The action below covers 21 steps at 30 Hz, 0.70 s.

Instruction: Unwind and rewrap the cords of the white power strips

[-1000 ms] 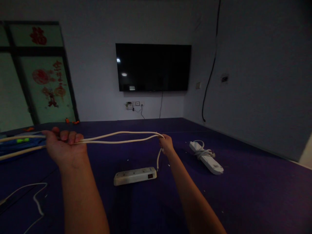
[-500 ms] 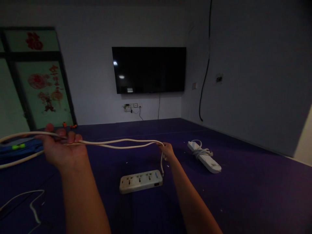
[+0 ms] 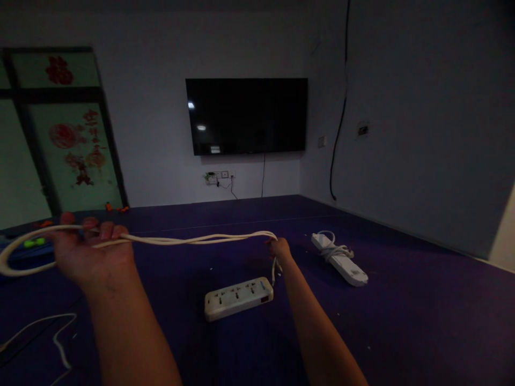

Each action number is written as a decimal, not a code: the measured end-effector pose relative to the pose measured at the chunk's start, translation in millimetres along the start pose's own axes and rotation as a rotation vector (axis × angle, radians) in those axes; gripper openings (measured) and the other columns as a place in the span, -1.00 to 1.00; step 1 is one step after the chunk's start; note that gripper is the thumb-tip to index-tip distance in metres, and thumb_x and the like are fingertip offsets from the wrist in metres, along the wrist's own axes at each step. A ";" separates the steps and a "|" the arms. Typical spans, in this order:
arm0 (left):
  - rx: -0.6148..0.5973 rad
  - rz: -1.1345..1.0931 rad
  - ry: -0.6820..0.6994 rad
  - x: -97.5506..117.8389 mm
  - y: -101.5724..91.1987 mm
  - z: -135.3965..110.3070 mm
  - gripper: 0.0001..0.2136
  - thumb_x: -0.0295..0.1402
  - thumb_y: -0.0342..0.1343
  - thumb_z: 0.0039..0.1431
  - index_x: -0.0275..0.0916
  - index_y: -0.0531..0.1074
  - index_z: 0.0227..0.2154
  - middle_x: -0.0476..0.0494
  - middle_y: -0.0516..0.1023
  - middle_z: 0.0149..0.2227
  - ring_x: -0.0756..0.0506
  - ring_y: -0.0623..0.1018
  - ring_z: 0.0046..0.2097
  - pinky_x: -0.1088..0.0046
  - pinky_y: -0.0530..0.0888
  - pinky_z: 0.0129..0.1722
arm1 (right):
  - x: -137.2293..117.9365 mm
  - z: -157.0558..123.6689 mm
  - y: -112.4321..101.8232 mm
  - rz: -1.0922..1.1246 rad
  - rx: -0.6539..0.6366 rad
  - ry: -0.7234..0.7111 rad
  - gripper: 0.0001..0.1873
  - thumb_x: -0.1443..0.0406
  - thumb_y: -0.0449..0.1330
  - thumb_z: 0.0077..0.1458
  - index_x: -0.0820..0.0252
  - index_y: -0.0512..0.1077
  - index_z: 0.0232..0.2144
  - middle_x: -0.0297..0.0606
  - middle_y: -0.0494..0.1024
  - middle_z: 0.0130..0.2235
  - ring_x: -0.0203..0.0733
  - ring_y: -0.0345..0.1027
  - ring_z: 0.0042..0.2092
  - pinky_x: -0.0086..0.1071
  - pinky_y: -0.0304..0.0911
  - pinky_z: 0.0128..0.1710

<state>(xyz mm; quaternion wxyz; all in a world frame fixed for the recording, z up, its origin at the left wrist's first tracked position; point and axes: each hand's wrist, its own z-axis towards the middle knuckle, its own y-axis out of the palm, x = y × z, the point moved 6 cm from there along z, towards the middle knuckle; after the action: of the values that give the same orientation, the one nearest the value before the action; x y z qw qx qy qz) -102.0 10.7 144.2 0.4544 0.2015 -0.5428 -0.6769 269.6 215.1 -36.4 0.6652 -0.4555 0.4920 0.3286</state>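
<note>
A cream power cord (image 3: 193, 240) runs doubled between my two hands, its two strands close together. My left hand (image 3: 96, 257), palm up, has its fingers curled round the cord, and a loop of it bends out past the hand at the far left. My right hand (image 3: 279, 247) pinches the cord's other end in closed fingers. Below that hand a short length drops to the white power strip (image 3: 239, 298), which lies socket side up on the purple surface, slightly tilted in view.
To the right lies a second white power strip (image 3: 341, 262) with its cord wrapped round it. A thin white cable (image 3: 60, 343) is at the lower left, and a blue item with a bright green part (image 3: 35, 243) sits behind my left hand. A television (image 3: 249, 115) hangs on the wall.
My left hand has shifted left and a little down, drawing the two strands closer together. My right hand and the near power strip have moved slightly right; the loop at left now shows its bend.
</note>
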 end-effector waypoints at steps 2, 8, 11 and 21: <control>-0.013 0.033 -0.003 1.1 1.4 -0.3 -0.65 -0.16 -0.33 0.29 -0.19 0.21 -0.50 0.16 0.16 -0.71 0.09 0.07 -0.76 0.60 0.01 -0.78 | -2.0 2.6 -11.5 -0.080 0.057 -0.006 -0.74 0.24 0.07 0.05 0.30 0.49 -0.40 -0.07 0.53 -0.50 -0.16 0.42 -0.51 -0.44 0.20 -0.59; -0.008 0.072 0.000 8.5 2.4 -3.7 -0.51 0.03 -0.33 0.22 -0.22 0.08 -0.66 0.17 0.01 -0.78 0.10 -0.06 -0.75 0.61 -0.07 -0.78 | -10.0 -2.1 -27.1 -0.258 0.160 -0.043 -0.60 0.17 -0.02 0.13 0.33 0.53 -0.34 0.19 0.54 -0.28 0.07 0.45 -0.22 -0.33 0.20 -0.41; 0.025 0.096 -0.005 9.5 -0.4 -5.1 -0.49 0.06 -0.32 0.20 -0.22 0.00 -0.70 0.17 -0.11 -0.81 0.09 -0.16 -0.74 0.58 -0.13 -0.78 | -10.3 -5.1 -25.7 -0.295 0.176 -0.060 -0.59 0.18 -0.04 0.14 0.32 0.53 -0.36 0.17 0.55 -0.30 0.05 0.45 -0.22 -0.35 0.19 -0.42; -0.050 0.189 0.001 13.3 -2.3 0.5 -0.52 -0.04 -0.34 0.25 -0.22 0.03 -0.69 0.16 -0.07 -0.82 0.08 -0.16 -0.74 0.58 -0.11 -0.78 | -9.8 0.2 -13.3 -0.199 0.134 -0.157 -0.75 0.32 0.08 -0.02 0.34 0.54 -0.43 -0.02 0.55 -0.48 -0.11 0.43 -0.45 -0.43 0.11 -0.56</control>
<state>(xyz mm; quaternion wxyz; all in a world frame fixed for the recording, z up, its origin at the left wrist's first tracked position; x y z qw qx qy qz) -110.0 -0.1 145.2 0.5213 0.1383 -0.5422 -0.6443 278.4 210.5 -23.3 0.7599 -0.4294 0.4116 0.2622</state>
